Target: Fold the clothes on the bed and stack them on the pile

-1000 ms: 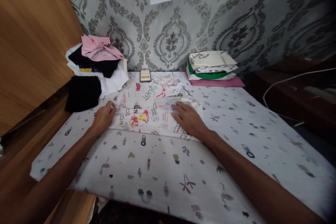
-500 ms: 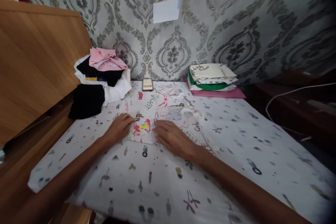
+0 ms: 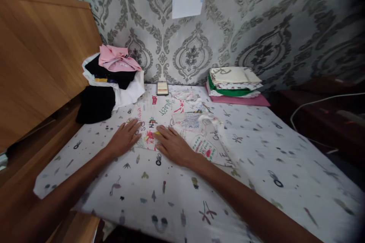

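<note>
A white cloth with coloured writing and drawings [image 3: 162, 107] lies on the bed's patterned white sheet [image 3: 176, 193]. Its right part is bunched and wrinkled. My left hand [image 3: 125, 136] lies with fingers spread at the cloth's left edge, holding nothing. Flat on the lower middle of the cloth, beside a red and yellow drawing, rests my right hand [image 3: 173, 146], its fingers apart and partly covering the drawing.
Rumpled pink, black and white clothes [image 3: 119, 79] are piled at the back left, beside a wooden panel [image 3: 42, 57]. A small framed card [image 3: 162, 88] stands near the wall. Folded cloths [image 3: 235, 83] are stacked at the back right. A white cable [image 3: 296, 112] hangs at the right.
My left hand has shifted slightly left and its fingers have spread. My right hand has moved left onto the drawing, uncovering green writing on the cloth. The view has shifted slightly.
</note>
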`<state>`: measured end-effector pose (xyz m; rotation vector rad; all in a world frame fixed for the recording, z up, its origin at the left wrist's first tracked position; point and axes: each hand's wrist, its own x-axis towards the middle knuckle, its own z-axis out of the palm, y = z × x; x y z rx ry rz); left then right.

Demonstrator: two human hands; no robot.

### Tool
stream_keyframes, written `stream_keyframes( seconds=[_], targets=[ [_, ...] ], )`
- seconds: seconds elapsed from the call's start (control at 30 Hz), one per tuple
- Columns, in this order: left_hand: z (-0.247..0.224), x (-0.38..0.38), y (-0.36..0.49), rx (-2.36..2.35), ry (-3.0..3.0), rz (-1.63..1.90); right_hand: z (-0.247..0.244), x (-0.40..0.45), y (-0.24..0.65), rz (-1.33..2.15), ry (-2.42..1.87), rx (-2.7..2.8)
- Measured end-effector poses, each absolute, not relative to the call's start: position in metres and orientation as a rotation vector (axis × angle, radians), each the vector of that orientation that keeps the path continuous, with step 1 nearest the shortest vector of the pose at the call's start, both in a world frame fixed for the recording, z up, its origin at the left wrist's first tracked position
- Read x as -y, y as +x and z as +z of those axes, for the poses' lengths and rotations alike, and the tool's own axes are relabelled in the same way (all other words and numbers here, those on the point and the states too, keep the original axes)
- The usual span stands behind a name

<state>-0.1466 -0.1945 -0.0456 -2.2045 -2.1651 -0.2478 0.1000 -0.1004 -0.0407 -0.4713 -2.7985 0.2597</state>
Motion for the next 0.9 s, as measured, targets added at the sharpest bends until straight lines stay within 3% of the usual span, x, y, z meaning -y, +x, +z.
stream_keyframes(
  seconds=[0.2, 0.47, 0.9],
  targets=[
    [-0.047, 0.196, -0.153, 2.227, -2.184, -0.159, -0.036, 0.104, 0.124, 0.218, -0.622, 2.833],
    [-0.054, 0.194, -0.162, 2.224, -2.223, -0.148, -0.043, 0.104, 0.225, 0.161, -0.964, 2.754],
    [-0.033, 0.195, -0.16, 2.284, -2.233, -0.172, -0.035, 0.093, 0.261, 0.346, -0.896, 2.587]
  ],
)
